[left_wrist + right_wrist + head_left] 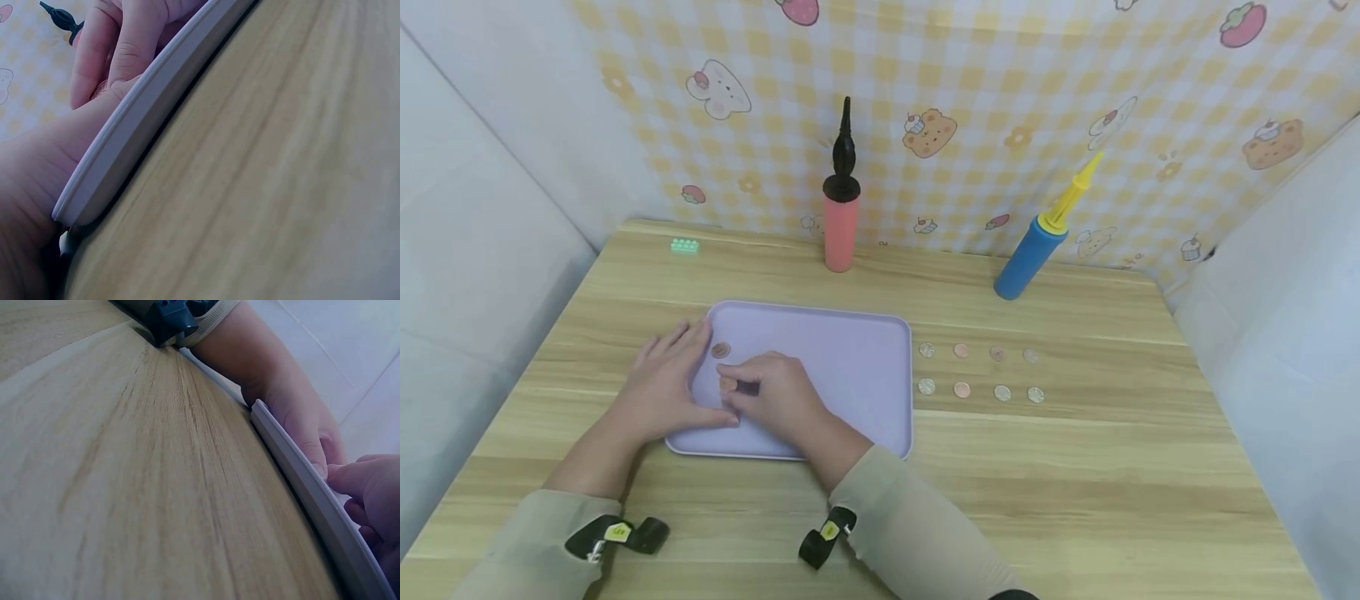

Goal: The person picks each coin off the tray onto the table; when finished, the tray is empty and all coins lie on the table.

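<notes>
A lilac tray (850, 375) lies on the wooden table. My left hand (662, 379) rests at its left end, fingers along the left rim and thumb reaching over the tray's surface. Inside the tray, my right hand (778, 392) pinches a copper-coloured coin (727, 384) between thumb and fingers, close to the left thumb. Another brown coin (721, 350) lies flat just beyond it. In the left wrist view the tray's rim (134, 122) runs below the right hand's fingers (134, 53). In the right wrist view both hands meet behind the tray's side wall (300, 475); the coin is hidden there.
Two rows of silver and copper coins (962, 390) lie right of the tray. Behind stand a pink hand pump (840, 229) with a black nozzle and a leaning blue pump (1030, 258) with a yellow nozzle. A small green toy brick (684, 246) sits at the back left.
</notes>
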A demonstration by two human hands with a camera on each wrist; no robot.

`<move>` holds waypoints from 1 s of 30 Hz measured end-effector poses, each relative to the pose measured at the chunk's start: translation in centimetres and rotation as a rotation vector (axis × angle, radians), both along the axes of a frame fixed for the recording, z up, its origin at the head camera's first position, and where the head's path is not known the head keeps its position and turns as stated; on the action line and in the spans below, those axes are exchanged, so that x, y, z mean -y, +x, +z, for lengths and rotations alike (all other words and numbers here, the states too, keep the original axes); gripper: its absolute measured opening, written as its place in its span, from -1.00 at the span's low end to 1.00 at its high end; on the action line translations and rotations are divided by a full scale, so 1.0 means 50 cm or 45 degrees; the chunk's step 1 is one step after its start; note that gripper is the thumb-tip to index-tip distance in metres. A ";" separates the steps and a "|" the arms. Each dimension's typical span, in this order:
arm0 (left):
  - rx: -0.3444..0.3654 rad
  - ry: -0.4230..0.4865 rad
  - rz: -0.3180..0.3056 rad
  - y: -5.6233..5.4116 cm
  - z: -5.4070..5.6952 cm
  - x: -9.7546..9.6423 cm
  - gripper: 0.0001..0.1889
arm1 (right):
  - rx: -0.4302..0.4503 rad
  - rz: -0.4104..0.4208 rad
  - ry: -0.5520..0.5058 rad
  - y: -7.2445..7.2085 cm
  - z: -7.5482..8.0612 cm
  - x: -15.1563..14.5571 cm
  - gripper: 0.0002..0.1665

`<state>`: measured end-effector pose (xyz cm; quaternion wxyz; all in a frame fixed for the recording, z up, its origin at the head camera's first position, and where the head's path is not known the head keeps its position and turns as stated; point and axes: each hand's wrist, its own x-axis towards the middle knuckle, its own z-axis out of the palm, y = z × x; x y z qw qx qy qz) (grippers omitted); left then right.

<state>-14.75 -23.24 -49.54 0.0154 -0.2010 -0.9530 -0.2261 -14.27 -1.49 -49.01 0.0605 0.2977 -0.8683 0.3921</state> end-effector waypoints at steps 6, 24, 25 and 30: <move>-0.008 0.009 -0.010 -0.005 0.001 0.000 0.57 | -0.042 0.011 0.073 -0.003 0.001 -0.003 -0.58; -0.030 0.006 -0.020 -0.002 -0.004 0.003 0.58 | -0.025 -0.012 0.069 0.005 -0.008 -0.019 -0.58; -0.029 0.003 -0.017 -0.002 -0.004 0.003 0.58 | -0.023 -0.014 0.069 0.006 -0.007 -0.023 -0.58; -0.021 -0.006 -0.009 -0.002 -0.003 0.005 0.59 | -0.028 -0.016 0.061 0.015 -0.006 -0.044 -0.60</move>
